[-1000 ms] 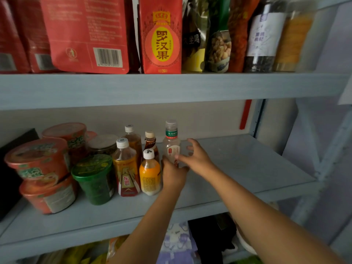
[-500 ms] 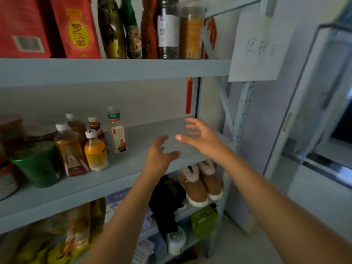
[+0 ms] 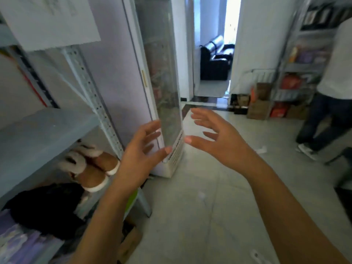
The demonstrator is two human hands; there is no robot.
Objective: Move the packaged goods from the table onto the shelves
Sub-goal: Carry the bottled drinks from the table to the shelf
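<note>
- Head view: left hand (image 3: 142,153) and right hand (image 3: 219,138) mid frame, apart, fingers spread, holding nothing.
- Shelf (image 3: 38,130) at left edge, slippers (image 3: 91,164) under it.
- Glass-door fridge (image 3: 162,73) behind hands; person (image 3: 331,103) far right.

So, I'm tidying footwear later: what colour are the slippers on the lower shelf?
Slippers: tan with white fluffy trim; head view.

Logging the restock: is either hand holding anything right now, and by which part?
Nothing is held. The left hand and right hand are both open and empty in the air.
</note>
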